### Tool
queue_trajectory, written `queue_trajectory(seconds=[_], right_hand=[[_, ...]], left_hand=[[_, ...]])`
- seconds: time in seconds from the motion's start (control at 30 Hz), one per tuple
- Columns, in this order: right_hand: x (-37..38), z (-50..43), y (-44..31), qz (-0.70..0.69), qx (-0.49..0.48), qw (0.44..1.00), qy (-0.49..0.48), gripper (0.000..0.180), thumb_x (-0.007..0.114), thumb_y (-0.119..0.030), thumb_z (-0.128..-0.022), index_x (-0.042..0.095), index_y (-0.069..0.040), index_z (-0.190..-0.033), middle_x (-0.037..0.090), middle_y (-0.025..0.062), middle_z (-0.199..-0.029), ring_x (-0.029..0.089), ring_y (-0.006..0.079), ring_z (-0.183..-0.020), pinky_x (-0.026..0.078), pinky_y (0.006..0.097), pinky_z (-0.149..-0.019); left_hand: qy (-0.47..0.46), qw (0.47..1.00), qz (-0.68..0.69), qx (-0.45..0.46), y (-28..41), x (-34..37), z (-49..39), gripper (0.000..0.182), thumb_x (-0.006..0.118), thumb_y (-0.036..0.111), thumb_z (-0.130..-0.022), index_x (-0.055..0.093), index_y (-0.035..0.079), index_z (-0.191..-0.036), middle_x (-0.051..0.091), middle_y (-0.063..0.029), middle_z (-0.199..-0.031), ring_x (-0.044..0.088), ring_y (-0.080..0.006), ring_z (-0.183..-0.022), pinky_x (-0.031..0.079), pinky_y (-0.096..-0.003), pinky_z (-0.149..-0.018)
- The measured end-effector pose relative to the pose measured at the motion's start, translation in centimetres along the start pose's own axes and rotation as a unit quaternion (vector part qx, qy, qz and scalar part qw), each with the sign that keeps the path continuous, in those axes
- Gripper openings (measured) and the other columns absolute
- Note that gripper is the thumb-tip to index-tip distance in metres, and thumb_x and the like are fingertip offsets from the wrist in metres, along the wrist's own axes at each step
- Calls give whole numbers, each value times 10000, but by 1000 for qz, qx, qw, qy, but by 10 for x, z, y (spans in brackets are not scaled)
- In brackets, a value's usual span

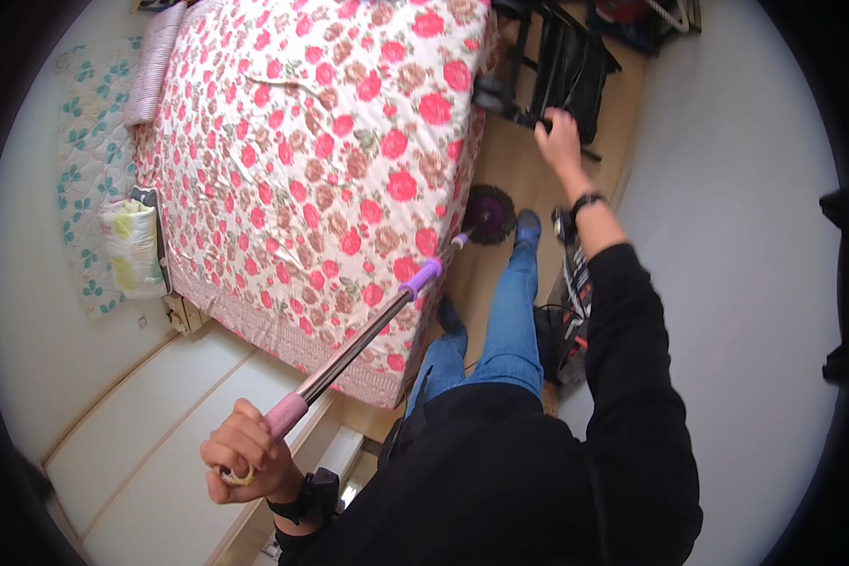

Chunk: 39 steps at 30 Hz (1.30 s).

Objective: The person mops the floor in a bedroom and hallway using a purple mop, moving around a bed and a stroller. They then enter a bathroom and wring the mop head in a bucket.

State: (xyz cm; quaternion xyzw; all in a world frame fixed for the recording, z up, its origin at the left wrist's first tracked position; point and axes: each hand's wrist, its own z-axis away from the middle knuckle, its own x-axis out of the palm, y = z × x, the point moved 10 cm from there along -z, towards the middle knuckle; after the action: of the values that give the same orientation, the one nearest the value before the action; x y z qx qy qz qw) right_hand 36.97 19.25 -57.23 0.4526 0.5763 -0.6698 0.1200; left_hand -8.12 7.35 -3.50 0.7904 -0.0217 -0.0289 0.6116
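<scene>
My left hand (247, 453) is wrapped round the pink grip of a round-headed mop's handle (354, 348). The metal pole, with its purple collar (422, 279), slants across the bed's edge to the floor. Its mop head (489, 215), purple with a dark fringe, rests there beside my blue shoe (528, 229). My right hand (560, 138) is reached forward, fingers curled on the near end of a black-framed piece of furniture (566, 78), possibly a folding chair. The fingertips are partly hidden, but the hand appears to grip the frame.
A bed (311, 177) with a floral sheet fills the left side; a folded quilt (131, 247) lies by the wall. Bags (573, 318) stand along the right wall (722, 247). A narrow strip of wooden floor (513, 159) runs between.
</scene>
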Motion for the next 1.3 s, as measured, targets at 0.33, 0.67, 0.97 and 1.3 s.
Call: queue_trajectory(seconds=[0.33, 0.67, 0.97, 1.3], right_hand=[[23, 73, 59, -81, 218, 956, -177, 378, 671, -263, -836, 615, -65, -1153, 655, 162, -1137, 617, 332, -1098, 486, 422, -960], [72, -3, 111, -84, 263, 928, -251, 381, 663, -298, -812, 667, -55, -1105, 708, 171, -1079, 664, 332, -1052, 513, 416, -936], [99, -58, 138, -82, 262, 908, -315, 374, 659, -286, -835, 666, -35, -1112, 708, 165, -1090, 669, 312, -1052, 515, 389, -925], [88, -62, 132, -109, 267, 891, -350, 357, 665, -286, -828, 674, -35, -1081, 718, 160, -1045, 677, 308, -1026, 520, 393, -912]], left_hand=[[-74, 995, 53, 27, -23, 63, -101, 343, 324, 359, -962, 375, 137, -706, 418, 4, -489, 368, -122, -429, 317, -334, -626], [-26, 999, 43, 7, -53, 144, -219, 327, 351, 372, -973, 400, 147, -741, 414, 20, -512, 371, -95, -457, 321, -321, -678], [34, 984, 11, -177, -270, 209, -199, 296, 522, 242, -973, 371, 134, -743, 328, 27, -564, 326, -107, -519, 363, -286, -615], [178, 966, 88, -167, -324, 139, -285, 238, 499, 139, -966, 449, 135, -734, 467, 12, -619, 480, -124, -606, 460, -324, -688]])
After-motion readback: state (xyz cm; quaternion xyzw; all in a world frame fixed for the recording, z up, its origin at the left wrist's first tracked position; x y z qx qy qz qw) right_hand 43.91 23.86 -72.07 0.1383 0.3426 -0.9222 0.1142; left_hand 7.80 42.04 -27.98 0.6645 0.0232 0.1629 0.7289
